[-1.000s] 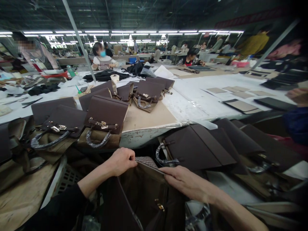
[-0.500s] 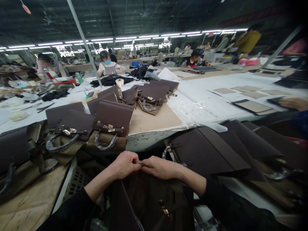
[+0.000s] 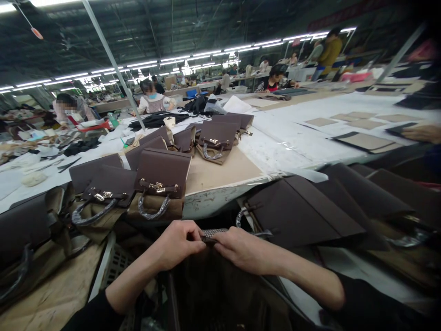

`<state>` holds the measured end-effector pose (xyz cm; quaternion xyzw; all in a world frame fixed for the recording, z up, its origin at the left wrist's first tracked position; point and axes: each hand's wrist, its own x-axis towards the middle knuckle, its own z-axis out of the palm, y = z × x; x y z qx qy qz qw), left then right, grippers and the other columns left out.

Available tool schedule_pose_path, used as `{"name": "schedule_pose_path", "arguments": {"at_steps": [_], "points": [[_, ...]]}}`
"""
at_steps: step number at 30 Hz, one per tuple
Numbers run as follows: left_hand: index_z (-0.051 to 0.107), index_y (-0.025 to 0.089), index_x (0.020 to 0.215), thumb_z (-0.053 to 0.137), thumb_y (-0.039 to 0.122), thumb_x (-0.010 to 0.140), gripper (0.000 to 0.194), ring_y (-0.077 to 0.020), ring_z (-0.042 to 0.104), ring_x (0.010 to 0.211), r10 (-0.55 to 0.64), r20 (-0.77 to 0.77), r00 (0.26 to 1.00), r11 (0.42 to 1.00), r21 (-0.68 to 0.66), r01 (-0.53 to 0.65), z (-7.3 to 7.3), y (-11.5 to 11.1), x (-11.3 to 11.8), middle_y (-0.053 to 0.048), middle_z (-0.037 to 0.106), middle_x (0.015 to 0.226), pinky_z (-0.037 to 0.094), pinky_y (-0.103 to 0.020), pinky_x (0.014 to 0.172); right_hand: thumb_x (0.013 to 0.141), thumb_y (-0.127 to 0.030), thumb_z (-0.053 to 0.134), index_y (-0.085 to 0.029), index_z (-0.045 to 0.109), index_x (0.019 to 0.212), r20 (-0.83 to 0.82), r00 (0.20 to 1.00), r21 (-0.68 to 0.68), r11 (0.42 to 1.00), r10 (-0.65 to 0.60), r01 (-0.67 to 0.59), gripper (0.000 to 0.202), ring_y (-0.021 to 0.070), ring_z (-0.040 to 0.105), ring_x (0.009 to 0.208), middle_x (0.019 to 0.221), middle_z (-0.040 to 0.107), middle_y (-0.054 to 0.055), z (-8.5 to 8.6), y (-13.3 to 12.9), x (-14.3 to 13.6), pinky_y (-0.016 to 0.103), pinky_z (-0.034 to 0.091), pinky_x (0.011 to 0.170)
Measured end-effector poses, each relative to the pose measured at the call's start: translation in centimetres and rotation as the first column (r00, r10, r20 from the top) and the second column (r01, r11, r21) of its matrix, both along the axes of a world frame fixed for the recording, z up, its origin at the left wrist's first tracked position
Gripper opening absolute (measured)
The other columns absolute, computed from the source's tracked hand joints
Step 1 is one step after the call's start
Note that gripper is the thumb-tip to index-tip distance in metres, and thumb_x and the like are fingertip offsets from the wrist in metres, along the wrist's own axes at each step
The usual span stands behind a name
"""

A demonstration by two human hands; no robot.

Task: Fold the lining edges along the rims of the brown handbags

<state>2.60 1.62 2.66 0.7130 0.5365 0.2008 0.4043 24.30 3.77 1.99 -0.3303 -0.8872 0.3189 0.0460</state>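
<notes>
At the lower middle, my left hand [image 3: 181, 244] pinches the top edge of a dark brown bag [image 3: 220, 285] between thumb and fingers. Close beside it, my right hand [image 3: 241, 248] grips the same edge. A strip of checked material [image 3: 214, 232] shows between and behind the hands. The bag hangs below them in shadow, and its lower part is hard to make out. A brown bag with gold hardware and a wrapped handle [image 3: 164, 168] stands just beyond, to the left.
More brown bags lie at the left [image 3: 110, 181] and right [image 3: 303, 211]. A plastic crate [image 3: 115, 264] is at lower left. Flat tan pieces [image 3: 365, 141] lie on the white table [image 3: 268, 138]. Another person's hand [image 3: 422, 133] is at the far right; people sit further back.
Both hands have shifted slightly apart along the bag's edge, and the checked strip has come into view. The bag's gold clasp is now mostly lost in shadow. The camera view has tilted.
</notes>
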Motion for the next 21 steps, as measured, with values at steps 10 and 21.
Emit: {"name": "schedule_pose_path", "arguments": {"at_steps": [10, 21], "points": [[0.041, 0.019, 0.061, 0.066, 0.024, 0.073, 0.028, -0.0126, 0.052, 0.066, 0.131, -0.059, 0.99, 0.987, 0.1, -0.124, -1.7, -0.4, 1.0, 0.002, 0.065, 0.072, 0.035, -0.026, 0.06, 0.095, -0.026, 0.038, -0.016, 0.065, 0.096, 0.053, 0.999, 0.061, 0.998, 0.004, -0.007, 0.029, 0.0228, 0.066, 0.072, 0.079, 0.071, 0.01, -0.5, 0.1, 0.7, 0.03, 0.033, 0.059], [0.053, 0.019, 0.081, 0.071, 0.028, 0.073, 0.022, -0.0109, 0.044, 0.063, 0.094, 0.095, 0.991, 0.993, -0.078, -0.087, -2.2, 0.8, 0.3, 0.006, 0.054, 0.067, 0.03, -0.024, 0.056, 0.085, -0.031, 0.059, -0.018, 0.069, 0.08, -0.13, 0.991, -0.118, 0.993, -0.026, 0.011, 0.017, 0.0175, 0.06, 0.068, 0.072, 0.068, 0.002, -1.7, 2.3, -0.8, 0.026, 0.037, 0.061]]}}
